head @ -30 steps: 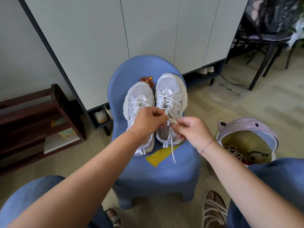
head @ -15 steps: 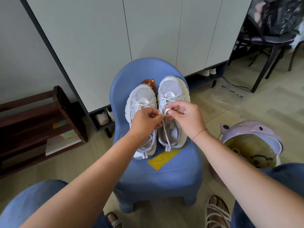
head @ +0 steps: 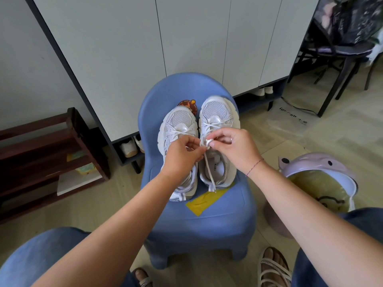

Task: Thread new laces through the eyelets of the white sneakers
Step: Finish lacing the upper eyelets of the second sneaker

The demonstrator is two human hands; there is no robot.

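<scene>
Two white sneakers (head: 207,141) sit on the blue chair (head: 199,204). Left hand (head: 182,156) and right hand (head: 234,148) fingers pinch the white lace (head: 209,170) over the right sneaker.

A small blue plastic chair (head: 217,220) carries two white sneakers, toes toward its backrest. A yellow tape strip (head: 204,201) is stuck to the seat. The left sneaker (head: 180,121) lies behind and left of the tape, and the right sneaker (head: 217,110) lies directly behind it. A loose lace (head: 210,177) end reaches the tape's far edge.
</scene>
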